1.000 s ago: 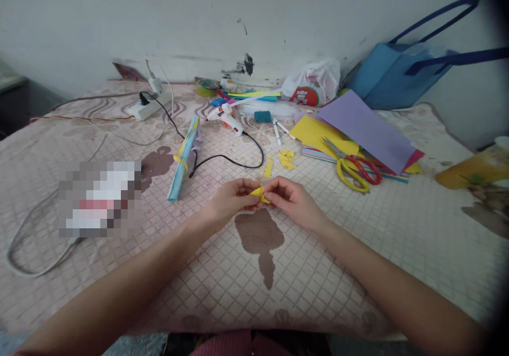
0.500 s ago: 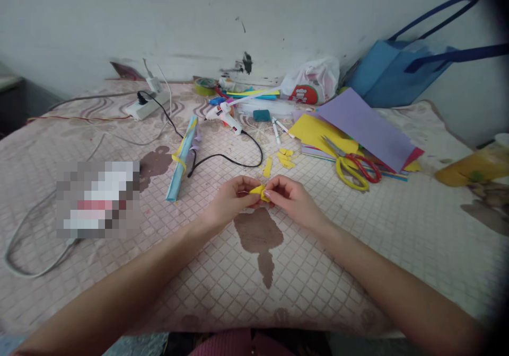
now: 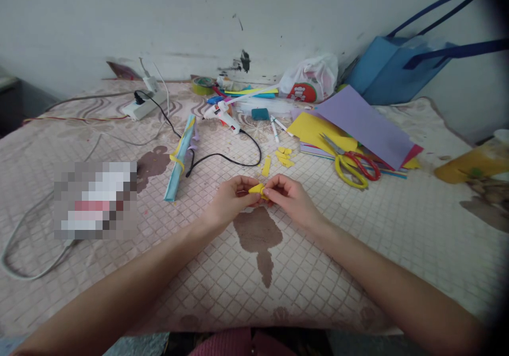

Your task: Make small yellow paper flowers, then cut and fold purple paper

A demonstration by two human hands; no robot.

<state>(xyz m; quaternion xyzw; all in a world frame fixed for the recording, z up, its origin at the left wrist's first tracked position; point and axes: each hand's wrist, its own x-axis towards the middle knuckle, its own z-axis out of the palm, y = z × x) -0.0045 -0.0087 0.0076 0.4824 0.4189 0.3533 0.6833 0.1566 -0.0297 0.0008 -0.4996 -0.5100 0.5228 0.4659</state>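
Between my two hands, low over the table, is a small yellow piece of craft foam or paper [image 3: 256, 188]. My left hand [image 3: 233, 197] pinches its left side with thumb and fingers. From the other side, the thumb and fingertips of my right hand [image 3: 288, 194] close on it. Its far side is partly hidden behind my fingers. Just beyond my hands lie a yellow strip [image 3: 266, 166] and several small yellow cut pieces [image 3: 284, 158]. To the left rests a rolled light-blue strip [image 3: 180, 160] with yellow and purple bits on it.
A white hot glue gun [image 3: 223, 116] lies behind, its black cord curving forward. Scissors [image 3: 350, 168] with yellow and red handles sit by purple and yellow sheets [image 3: 368, 125]. A power strip [image 3: 145, 106] is back left; a blue bag [image 3: 397, 70] stands back right.
The yellow piece has turned slightly in my fingers, showing a bit more of its flat face. Both hands keep their pinch in nearly the same place. The view has shifted a little.
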